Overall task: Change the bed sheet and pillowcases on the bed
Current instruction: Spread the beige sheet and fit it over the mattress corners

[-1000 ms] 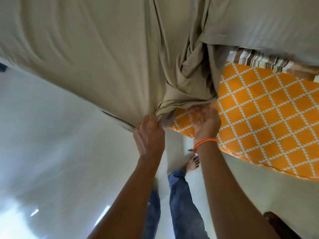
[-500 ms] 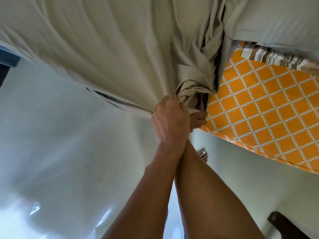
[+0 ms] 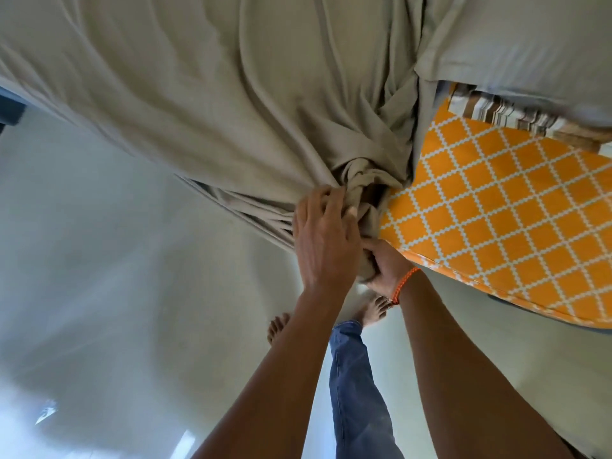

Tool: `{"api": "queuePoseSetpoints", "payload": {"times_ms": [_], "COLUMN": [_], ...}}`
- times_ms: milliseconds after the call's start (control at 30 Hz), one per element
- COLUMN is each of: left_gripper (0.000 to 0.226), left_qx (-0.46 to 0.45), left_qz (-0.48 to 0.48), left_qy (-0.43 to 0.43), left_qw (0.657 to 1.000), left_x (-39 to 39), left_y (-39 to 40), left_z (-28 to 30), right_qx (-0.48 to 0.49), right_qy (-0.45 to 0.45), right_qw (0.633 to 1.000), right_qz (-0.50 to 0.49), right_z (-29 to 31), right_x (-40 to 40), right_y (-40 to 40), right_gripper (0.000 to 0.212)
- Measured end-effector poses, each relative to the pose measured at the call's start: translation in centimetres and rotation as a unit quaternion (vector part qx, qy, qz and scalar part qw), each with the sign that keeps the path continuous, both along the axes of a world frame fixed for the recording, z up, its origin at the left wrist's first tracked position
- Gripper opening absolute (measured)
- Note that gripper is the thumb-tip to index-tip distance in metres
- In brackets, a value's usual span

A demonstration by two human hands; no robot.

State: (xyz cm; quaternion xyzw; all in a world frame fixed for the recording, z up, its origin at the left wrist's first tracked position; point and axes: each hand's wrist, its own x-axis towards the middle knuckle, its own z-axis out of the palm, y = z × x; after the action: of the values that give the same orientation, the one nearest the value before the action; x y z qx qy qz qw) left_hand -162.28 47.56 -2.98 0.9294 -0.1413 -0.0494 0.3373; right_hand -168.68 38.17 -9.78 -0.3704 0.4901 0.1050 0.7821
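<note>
Home bedrm: mattress [image 3: 516,226], bed sheet [image 3: 205,104]

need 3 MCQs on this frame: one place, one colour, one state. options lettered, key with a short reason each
1. Where is the bunched sheet corner?
A. at the mattress corner
B. on the floor
C. over the person's shoulder

2. What colour is the mattress cover?
A. blue striped
B. orange with white lattice
C. plain green

3. What is the right hand doing?
A. hanging free
B. gripping sheet fabric
C. holding a pillow

Key: A, the bunch sits against the orange corner; B, orange with white diamond lines; B, its fingers close on cloth beside the left hand.
</note>
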Motion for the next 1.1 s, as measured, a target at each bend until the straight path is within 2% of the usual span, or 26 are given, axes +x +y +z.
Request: {"api": "queuePoseSetpoints", "payload": {"times_ms": [67,133,200,267,333,467,533,633,700,800,933,1033,1100], "left_gripper": [0.033,0.025,0.029,0.047,0.060,0.068,0.061,0.029,0.020,0.017,0.013,0.016,0.025], "left_qx": [0.001,-0.011,-0.009,-0.001,0.029,0.133,0.179,0.221,0.245,0.306,0.360,0.359,0.353], "left_qz": [0.030,0.035,0.004,-0.028,-0.016,-0.018,-0.011,-0.005,-0.034,-0.057,-0.023,0.026,0.039], "left_qy": [-0.010,-0.023,-0.019,-0.001,0.020,0.010,-0.020,-0.071,-0.063,-0.011,0.066,0.108,0.116], "left_qw": [0.999,0.999,1.000,1.000,0.999,0.991,0.984,0.973,0.967,0.950,0.930,0.927,0.928], "left_x": [-1.7,-3.8,-5.4,-6.6,-6.7,-5.0,-3.7,-2.2,-2.0,-2.6,-5.7,-8.3,-9.6], "left_y": [0.8,1.7,3.1,3.7,4.0,4.4,4.8,5.4,6.0,6.9,8.7,9.2,8.9], "left_z": [-0.3,-0.9,-1.9,-2.7,-3.6,-5.1,-5.3,-5.4,-5.2,-4.6,-3.8,-3.1,-2.6], "right_qx": [0.093,0.147,0.142,0.117,0.101,0.105,0.115,0.127,0.134,0.151,0.129,0.106,0.101], "right_qy": [-0.013,-0.013,-0.022,-0.036,-0.050,-0.059,-0.069,-0.071,-0.055,-0.016,0.022,-0.023,-0.061], "right_qw": [0.995,0.988,0.988,0.992,0.993,0.992,0.989,0.988,0.989,0.988,0.990,0.987,0.987], "right_qz": [0.029,0.045,0.052,0.006,-0.020,0.036,0.055,0.050,0.041,0.017,-0.046,-0.116,-0.107], "right_z": [0.3,0.8,0.6,0.7,0.9,2.5,3.5,4.4,4.2,3.1,1.9,1.3,1.7], "right_x": [-0.4,-1.0,-1.0,-1.6,-2.5,-3.7,-4.0,-4.2,-4.3,-3.7,-2.4,-2.2,-2.6], "right_y": [-1.5,-3.1,-3.1,-2.6,-2.6,-3.2,-3.7,-4.6,-5.3,-6.0,-5.9,-5.1,-4.3], "right_gripper": [0.027,0.037,0.041,0.045,0.045,0.050,0.051,0.047,0.048,0.048,0.034,0.018,0.022]}}
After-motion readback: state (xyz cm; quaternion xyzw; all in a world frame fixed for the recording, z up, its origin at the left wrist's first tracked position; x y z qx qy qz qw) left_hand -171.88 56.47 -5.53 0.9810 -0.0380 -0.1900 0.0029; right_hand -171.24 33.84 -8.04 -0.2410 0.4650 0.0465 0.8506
